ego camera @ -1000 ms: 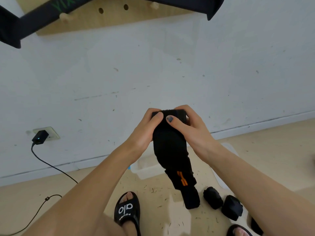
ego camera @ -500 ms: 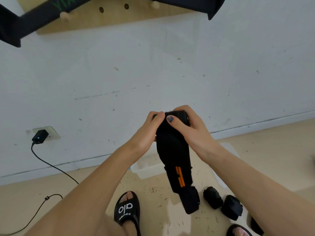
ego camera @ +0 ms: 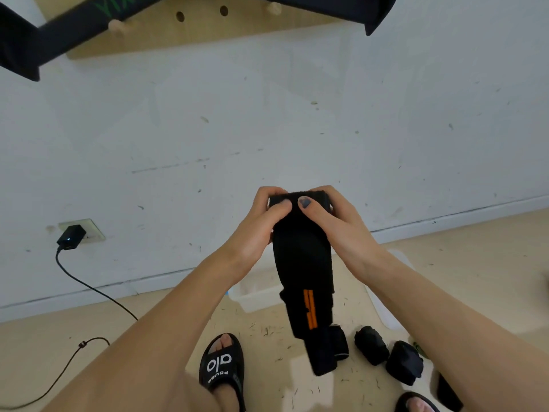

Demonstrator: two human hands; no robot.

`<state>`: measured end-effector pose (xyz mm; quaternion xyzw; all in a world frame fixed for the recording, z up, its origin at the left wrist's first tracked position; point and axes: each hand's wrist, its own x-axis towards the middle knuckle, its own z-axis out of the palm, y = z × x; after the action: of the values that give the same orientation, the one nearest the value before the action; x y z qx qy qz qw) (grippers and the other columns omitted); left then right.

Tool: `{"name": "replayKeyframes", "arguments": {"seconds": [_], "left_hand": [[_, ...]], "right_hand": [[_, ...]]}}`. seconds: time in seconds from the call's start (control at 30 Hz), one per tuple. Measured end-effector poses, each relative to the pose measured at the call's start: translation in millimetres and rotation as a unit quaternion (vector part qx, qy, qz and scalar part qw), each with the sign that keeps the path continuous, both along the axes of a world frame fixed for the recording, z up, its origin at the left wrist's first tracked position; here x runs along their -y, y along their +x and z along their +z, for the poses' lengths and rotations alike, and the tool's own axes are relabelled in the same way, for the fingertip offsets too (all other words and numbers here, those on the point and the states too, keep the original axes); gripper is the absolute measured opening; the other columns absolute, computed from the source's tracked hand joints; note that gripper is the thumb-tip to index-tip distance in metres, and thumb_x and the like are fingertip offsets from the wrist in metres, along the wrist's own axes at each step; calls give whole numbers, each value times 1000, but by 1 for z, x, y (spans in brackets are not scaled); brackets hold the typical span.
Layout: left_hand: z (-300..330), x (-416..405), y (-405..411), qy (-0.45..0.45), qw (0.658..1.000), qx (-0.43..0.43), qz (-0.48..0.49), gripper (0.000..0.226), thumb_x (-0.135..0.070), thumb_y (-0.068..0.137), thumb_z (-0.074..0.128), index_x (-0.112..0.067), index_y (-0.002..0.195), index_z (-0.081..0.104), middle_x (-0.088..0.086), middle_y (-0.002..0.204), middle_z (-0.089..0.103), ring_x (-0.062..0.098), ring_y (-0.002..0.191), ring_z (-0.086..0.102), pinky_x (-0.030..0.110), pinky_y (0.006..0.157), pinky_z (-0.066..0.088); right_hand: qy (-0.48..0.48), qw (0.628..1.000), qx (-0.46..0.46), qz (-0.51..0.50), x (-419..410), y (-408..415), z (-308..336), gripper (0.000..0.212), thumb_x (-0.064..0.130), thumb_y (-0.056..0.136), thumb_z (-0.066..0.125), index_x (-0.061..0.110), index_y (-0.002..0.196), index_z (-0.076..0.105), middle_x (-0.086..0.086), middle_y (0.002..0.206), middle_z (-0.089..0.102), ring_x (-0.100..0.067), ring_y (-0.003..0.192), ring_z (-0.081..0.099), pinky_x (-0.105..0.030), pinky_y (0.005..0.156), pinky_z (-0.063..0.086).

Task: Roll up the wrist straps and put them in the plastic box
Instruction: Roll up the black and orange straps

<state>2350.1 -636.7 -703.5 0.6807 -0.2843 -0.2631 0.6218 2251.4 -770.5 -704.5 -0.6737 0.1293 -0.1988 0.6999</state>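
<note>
A black wrist strap (ego camera: 303, 263) with an orange mark hangs down in front of me, its top end wound into a small roll. My left hand (ego camera: 255, 230) grips the roll from the left, thumb on top. My right hand (ego camera: 335, 227) grips it from the right, thumb pressed on the front. The clear plastic box (ego camera: 255, 295) stands on the floor behind the strap, mostly hidden by my arms. Three rolled black straps (ego camera: 371, 344) lie on the floor to the right, below the hanging end.
A wooden pegboard (ego camera: 208, 28) on the wall above carries a long black strap (ego camera: 53, 46). A black charger (ego camera: 71, 237) sits in a wall socket at left, its cable trailing over the floor. My feet in black sandals (ego camera: 221, 367) stand below.
The roll at the top has been turned further, and the strap's hanging end with the orange mark has risen and swung slightly to the right.
</note>
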Motion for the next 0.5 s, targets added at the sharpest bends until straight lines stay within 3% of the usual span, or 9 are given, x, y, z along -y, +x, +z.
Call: {"name": "replayKeyframes", "arguments": {"seconds": [0.07, 0.17, 0.23, 0.33, 0.43, 0.5], "left_hand": [[-1, 1, -2, 24, 1000, -8, -2, 34, -52, 103, 44, -29, 128, 51, -5, 125, 65, 9, 115, 66, 41, 106, 52], [1, 1, 0, 0, 1000, -24, 11, 25, -39, 106, 49, -23, 124, 55, -1, 118, 69, 11, 109, 70, 36, 98, 56], [3, 1, 2, -8, 1000, -19, 8, 15, -29, 106, 50, -24, 120, 55, -2, 109, 69, 13, 102, 70, 33, 90, 57], [2, 1, 3, -7, 1000, 13, -2, 17, -23, 101, 53, -30, 115, 56, -3, 101, 68, 15, 99, 67, 39, 93, 54], [2, 2, 1, -8, 1000, 12, 3, 29, -30, 88, 53, -33, 116, 57, -2, 107, 69, 18, 106, 66, 41, 98, 53], [3, 1, 0, 4, 1000, -13, 1, 38, -45, 88, 52, -29, 123, 57, -1, 119, 68, 17, 115, 66, 40, 102, 53]], "right_hand": [[2, 1000, 16, 4, 1, -1, 0, 16, 23, 100, 65, 14, 114, 64, -5, 104, 71, -11, 93, 73, -24, 75, 59], [26, 999, 26, 23, 3, -1, -1, 17, 19, 100, 66, 17, 117, 64, -7, 111, 70, -16, 101, 72, -27, 78, 60], [34, 999, 6, 37, 5, -1, -1, 19, 24, 100, 65, 23, 119, 63, -5, 116, 69, -17, 104, 72, -28, 81, 60], [20, 998, -42, 32, 4, -1, 0, 24, 43, 100, 62, 28, 119, 63, 2, 114, 70, -11, 98, 73, -28, 79, 62], [-19, 999, -38, 0, 5, 1, 1, 30, 43, 99, 63, 16, 112, 64, -9, 107, 69, -20, 100, 73, -41, 86, 62], [-29, 999, -13, -1, 3, 0, 2, 26, 34, 100, 66, 11, 112, 63, -16, 109, 67, -16, 95, 71, -38, 85, 61]]}}
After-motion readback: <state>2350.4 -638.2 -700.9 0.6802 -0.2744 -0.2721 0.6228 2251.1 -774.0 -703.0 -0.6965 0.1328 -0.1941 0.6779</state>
